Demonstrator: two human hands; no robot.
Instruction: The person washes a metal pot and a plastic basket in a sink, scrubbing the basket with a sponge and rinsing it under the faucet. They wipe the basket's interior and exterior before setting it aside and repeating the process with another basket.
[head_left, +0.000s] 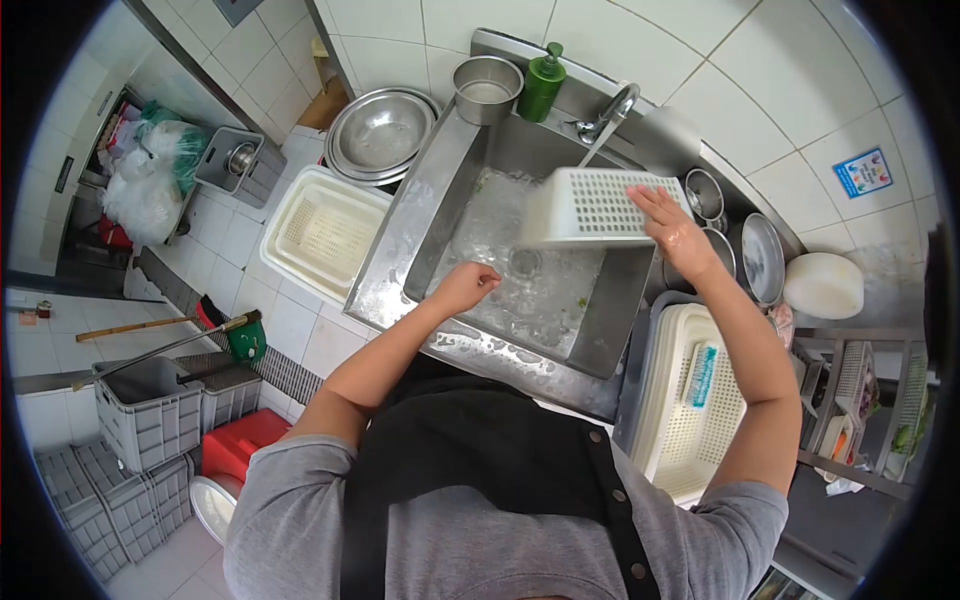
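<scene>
The stainless-steel sink (385, 290) fills centre frame; over it, upper right of centre, a white perforated basket (595, 205) is tipped, apparently so it drains. The right hand (672, 228) lies spread on it, perhaps steadying it, grip unclear; the left hand (465, 290) curls narrow, visibly holding nothing.

We see lots of kitchen things here.
A green pump bottle (541, 88) stands just beside a shiny pot (487, 98). We spot a blue sticker (862, 173) on the white wall tiles (780, 60). Over on the left, we find bunched-up plastic bags (143, 192), a long wooden stick (138, 329), and gray crates (152, 435) near something red (236, 444).
</scene>
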